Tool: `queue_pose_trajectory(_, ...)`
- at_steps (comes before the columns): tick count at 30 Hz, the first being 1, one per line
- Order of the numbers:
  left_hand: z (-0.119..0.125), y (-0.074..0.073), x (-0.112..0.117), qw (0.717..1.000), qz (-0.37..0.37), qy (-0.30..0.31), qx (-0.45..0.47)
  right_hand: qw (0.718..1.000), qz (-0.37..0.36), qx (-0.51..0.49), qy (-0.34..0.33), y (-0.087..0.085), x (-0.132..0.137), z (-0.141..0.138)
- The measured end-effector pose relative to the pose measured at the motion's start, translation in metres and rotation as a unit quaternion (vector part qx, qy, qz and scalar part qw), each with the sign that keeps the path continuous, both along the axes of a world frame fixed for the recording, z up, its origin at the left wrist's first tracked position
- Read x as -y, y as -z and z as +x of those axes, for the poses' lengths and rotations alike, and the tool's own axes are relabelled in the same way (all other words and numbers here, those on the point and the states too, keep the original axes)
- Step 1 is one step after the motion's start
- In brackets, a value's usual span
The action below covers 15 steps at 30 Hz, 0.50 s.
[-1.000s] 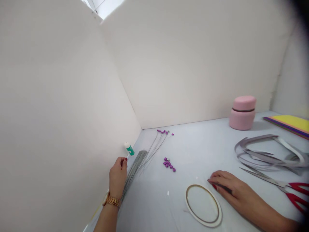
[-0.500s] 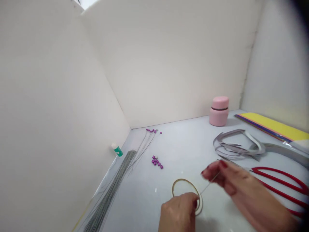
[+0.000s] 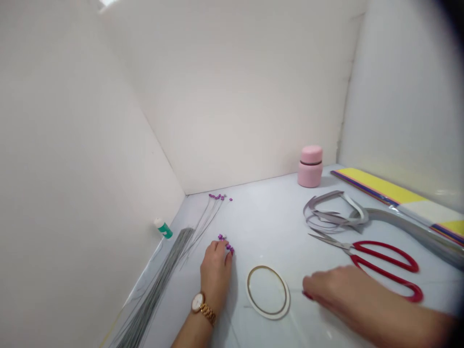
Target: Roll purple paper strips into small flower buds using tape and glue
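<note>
My left hand [image 3: 214, 270], with a gold watch [image 3: 198, 302] on the wrist, reaches down to a little cluster of purple star-shaped pieces [image 3: 220, 237]. Thumb and forefinger are apart there, touching or just over them, and part of the cluster is covered. Low over the table's right side, my right hand [image 3: 335, 287] is closed, fingertips pinched. A thin, faint wire [image 3: 296, 290] shows at those fingertips; the rest is hard to see. Between the hands lies a roll of white tape [image 3: 287, 297], flat on the table.
Red-handled scissors [image 3: 384, 261] lie just beyond my right hand. Grey paper strips [image 3: 335, 220] and a pink jar [image 3: 310, 169] are behind. Coloured sheets [image 3: 384, 186] run along the right wall. Grey wires [image 3: 159, 285] and a green-white bottle [image 3: 164, 228] lie left, near several purple-tipped stems [image 3: 217, 197].
My left hand has left the wire and tape roll and moved left and forward to the purple pieces. My right hand has lowered and turned palm down. The view has shifted right.
</note>
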<state>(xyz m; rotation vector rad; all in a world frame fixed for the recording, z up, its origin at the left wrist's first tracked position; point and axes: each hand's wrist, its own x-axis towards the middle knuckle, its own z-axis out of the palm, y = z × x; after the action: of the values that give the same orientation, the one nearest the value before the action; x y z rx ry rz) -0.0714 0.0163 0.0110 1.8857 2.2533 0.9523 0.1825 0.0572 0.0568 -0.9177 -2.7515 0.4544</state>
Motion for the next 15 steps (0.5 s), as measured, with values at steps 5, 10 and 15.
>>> queue_pose_trajectory(5, 0.003, 0.004, -0.007, 1.000, 0.000, 0.014, 0.003, 0.994, -0.002, 0.111, -0.022, 0.040, 0.016, -0.017)
queue_pose_trajectory(10, 0.020, -0.015, 0.006, 0.994, 0.005, 0.077, 0.078, 0.996, -0.079, -0.048, -0.010, 0.011, 0.006, -0.012)
queue_pose_trajectory(15, 0.048, -0.021, 0.025, 0.955, 0.030, 0.230, 0.187, 0.904, -0.351, -0.241, 0.028, 0.003, 0.006, -0.032)
